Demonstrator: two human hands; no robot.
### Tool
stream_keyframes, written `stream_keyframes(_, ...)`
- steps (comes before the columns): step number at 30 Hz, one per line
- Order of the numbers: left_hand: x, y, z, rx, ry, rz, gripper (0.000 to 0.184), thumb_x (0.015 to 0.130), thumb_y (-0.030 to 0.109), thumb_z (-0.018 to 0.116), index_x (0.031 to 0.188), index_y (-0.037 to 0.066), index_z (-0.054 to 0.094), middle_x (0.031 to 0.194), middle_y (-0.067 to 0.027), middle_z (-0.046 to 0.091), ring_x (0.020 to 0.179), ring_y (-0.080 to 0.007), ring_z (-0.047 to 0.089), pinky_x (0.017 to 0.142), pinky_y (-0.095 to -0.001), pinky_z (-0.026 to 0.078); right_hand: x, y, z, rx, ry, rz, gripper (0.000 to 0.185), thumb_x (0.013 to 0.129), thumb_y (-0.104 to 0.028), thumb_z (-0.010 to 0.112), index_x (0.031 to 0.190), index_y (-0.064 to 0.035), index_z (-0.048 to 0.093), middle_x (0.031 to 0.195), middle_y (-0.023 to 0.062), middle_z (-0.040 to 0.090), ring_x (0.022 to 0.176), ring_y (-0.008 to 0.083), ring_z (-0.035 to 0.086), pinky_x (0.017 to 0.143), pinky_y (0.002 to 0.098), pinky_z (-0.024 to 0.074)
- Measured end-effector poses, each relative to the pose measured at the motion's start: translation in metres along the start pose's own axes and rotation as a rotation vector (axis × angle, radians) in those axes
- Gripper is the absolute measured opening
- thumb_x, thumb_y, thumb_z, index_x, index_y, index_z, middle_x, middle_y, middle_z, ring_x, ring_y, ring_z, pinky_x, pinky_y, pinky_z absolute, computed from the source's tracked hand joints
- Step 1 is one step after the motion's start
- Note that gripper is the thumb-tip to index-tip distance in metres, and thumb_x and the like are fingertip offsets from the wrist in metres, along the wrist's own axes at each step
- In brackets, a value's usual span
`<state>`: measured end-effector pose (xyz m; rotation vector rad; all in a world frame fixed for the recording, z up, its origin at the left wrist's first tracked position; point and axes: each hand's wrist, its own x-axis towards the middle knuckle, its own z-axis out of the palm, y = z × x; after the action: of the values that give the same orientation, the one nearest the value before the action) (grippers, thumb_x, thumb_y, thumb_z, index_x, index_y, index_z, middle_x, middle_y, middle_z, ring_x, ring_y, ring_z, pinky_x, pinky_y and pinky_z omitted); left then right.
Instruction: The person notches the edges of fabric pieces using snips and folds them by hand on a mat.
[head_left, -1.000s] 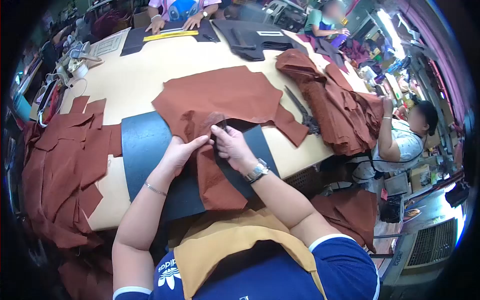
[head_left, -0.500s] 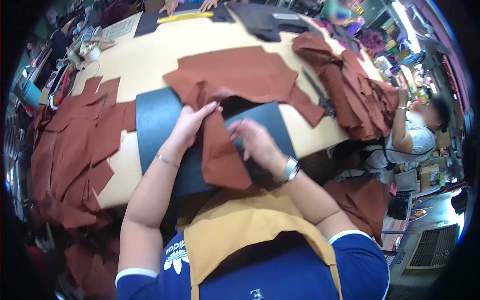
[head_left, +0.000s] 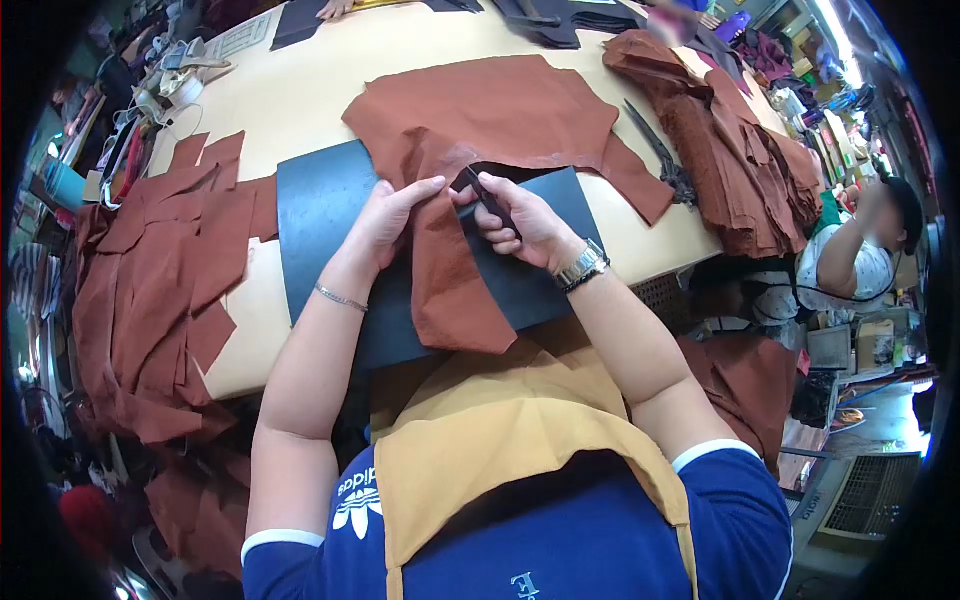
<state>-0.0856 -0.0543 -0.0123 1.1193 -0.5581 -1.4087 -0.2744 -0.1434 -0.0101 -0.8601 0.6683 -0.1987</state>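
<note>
A large reddish-brown leather piece lies on the table, its near part folded over a dark cutting mat. My left hand pinches the folded edge between thumb and fingers. In my right hand is a small dark tool, gripped in closed fingers, with its tip near the leather edge beside my left fingertips. What kind of tool it is cannot be made out clearly. A long flap of the leather hangs down over the mat between my forearms.
Brown leather pieces cover the left side of the table. At the right are dark scissors and a leather pile. A co-worker is beyond that pile. Another person's hand shows at the far edge.
The view has shifted, so the table sits higher. My right hand drew away from the leather and is back at its edge, with the dark tool now visible in it.
</note>
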Motion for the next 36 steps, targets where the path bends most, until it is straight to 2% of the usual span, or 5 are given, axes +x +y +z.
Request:
stream_keyframes(9, 0.003, -0.003, -0.001, 0.007, -0.014, 0.002, 0.017, 0.085, 0.015, 0.072, 0.090, -0.001, 0.067, 0.083, -0.0088, 0.069, 0.075, -0.0157, 0.067, 0.073, -0.0271, 0.055, 0.000, 0.000, -0.003, 0.061, 0.014, 0.004, 0.037, 0.104, -0.042, 0.041, 0.108, -0.0084, 0.055, 0.062, -0.0060, 0.036, 0.045, 0.0019, 0.027, 0.036, 0.0157, 0.0213)
stream_keyframes(22, 0.000, -0.003, 0.001, 0.015, -0.002, 0.007, 0.017, 0.086, 0.015, 0.071, 0.091, 0.000, 0.067, 0.083, -0.0081, 0.070, 0.077, -0.0153, 0.068, 0.074, -0.0266, 0.055, 0.002, 0.009, -0.009, 0.057, 0.012, -0.099, 0.035, 0.104, -0.041, 0.042, 0.105, -0.0083, 0.054, 0.061, -0.0058, 0.035, 0.045, 0.0016, 0.028, 0.037, 0.0156, 0.0222)
stream_keyframes(28, 0.003, -0.006, -0.003, -0.016, -0.016, -0.006, 0.017, 0.086, 0.016, 0.071, 0.090, 0.000, 0.069, 0.082, -0.0080, 0.070, 0.076, -0.0153, 0.068, 0.074, -0.0266, 0.055, -0.005, 0.006, -0.008, 0.127, -0.061, -0.034, 0.034, 0.104, -0.040, 0.042, 0.104, -0.0086, 0.054, 0.062, -0.0055, 0.037, 0.044, 0.0017, 0.028, 0.037, 0.0153, 0.0228)
stream_keyframes(36, 0.001, -0.005, 0.001, -0.021, -0.015, -0.007, 0.017, 0.086, 0.015, 0.071, 0.092, 0.000, 0.067, 0.082, -0.0075, 0.070, 0.075, -0.0154, 0.068, 0.073, -0.0272, 0.056, 0.004, 0.008, -0.010, 0.044, -0.033, -0.098, 0.034, 0.105, -0.040, 0.042, 0.104, -0.0090, 0.054, 0.062, -0.0053, 0.038, 0.045, 0.0015, 0.029, 0.037, 0.0154, 0.0230)
